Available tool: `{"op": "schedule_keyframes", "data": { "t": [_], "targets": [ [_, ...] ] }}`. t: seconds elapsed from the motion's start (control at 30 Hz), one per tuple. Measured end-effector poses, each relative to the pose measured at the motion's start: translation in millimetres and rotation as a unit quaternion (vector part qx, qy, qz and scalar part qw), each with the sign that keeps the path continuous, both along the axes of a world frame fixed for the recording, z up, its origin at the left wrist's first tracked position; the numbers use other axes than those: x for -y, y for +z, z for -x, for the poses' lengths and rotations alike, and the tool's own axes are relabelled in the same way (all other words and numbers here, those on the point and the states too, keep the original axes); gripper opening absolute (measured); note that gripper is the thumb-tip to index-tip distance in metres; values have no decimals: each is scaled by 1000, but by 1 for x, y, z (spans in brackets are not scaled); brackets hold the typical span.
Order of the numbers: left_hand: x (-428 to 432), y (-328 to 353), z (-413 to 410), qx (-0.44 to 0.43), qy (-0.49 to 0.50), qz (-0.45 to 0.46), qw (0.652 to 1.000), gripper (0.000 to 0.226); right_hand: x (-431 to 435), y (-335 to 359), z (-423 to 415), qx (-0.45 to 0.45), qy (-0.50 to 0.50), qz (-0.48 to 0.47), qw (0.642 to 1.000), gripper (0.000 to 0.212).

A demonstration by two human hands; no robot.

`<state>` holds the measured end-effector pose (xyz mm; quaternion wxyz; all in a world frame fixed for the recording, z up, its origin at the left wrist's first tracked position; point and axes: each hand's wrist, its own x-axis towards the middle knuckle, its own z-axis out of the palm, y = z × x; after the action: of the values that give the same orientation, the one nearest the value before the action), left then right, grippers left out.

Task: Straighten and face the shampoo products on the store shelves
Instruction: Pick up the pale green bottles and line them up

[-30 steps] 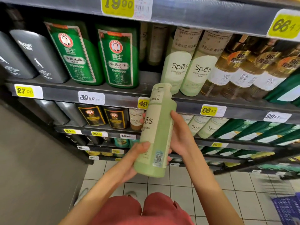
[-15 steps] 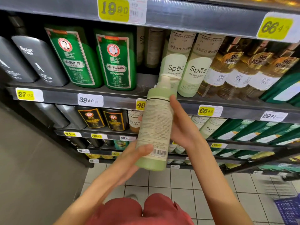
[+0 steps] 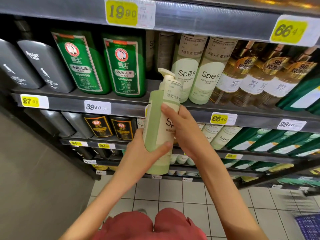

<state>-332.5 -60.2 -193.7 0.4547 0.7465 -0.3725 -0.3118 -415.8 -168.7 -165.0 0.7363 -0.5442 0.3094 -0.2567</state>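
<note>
Head view: shampoo bottle [image 3: 155,122] between fingers [image 3: 165,146]

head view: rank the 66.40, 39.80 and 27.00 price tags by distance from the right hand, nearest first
1. 66.40 price tag: just to the right of the right hand.
2. 39.80 price tag: to the left, beyond the Spes bottle the hand grips.
3. 27.00 price tag: far left.

Shelf [image 3: 69,104], left to right: black bottles [image 3: 48,66], two green bottles [image 3: 124,66], two pale Spes bottles [image 3: 206,73], amber bottles [image 3: 251,78]. Labels face outward.
</note>
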Motion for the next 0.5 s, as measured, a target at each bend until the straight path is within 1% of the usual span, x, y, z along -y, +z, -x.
{"op": "schedule_keyframes", "data": {
  "t": [0.03, 0.07, 0.1, 0.13, 0.17, 0.2, 0.23, 0.3, 0.37, 0.5],
  "targets": [
    [1, -3, 1, -35, -2, 15, 999, 62, 1, -2, 1, 0, 8, 4, 1000, 44],
    [1, -4, 0, -100, -14, 32, 994, 65, 2, -3, 4, 2, 16, 9, 1000, 42],
    [0, -5, -2, -189, -30, 56, 980, 68, 4, -5, 7, 2, 22, 16, 1000, 42],
    [-1, -4, -6, -282, -43, 78, 955, 69, 5, -8, 10, -1, 29, 21, 999, 42],
    [-2, -3, -9, -356, -53, 92, 929, 69, 5, -11, 12, -4, 39, 24, 999, 43],
    [-3, -2, -12, -402, -64, 100, 908, 70, 4, -13, 14, -7, 54, 19, 998, 43],
    [-3, 0, -14, -425, -75, 101, 896, 74, 2, -16, 15, -7, 75, 4, 997, 42],
    [-2, 2, -17, -427, -101, 103, 893, 81, -3, -21, 16, -4, 109, -42, 993, 41],
    [-1, 4, -19, -409, -124, 95, 899, 86, -6, -22, 15, -6, 114, -59, 992, 47],
    [-2, 0, -24, -357, -151, 78, 919, 96, -11, -27, 15, 13, 111, -46, 993, 51]
  ]
}}
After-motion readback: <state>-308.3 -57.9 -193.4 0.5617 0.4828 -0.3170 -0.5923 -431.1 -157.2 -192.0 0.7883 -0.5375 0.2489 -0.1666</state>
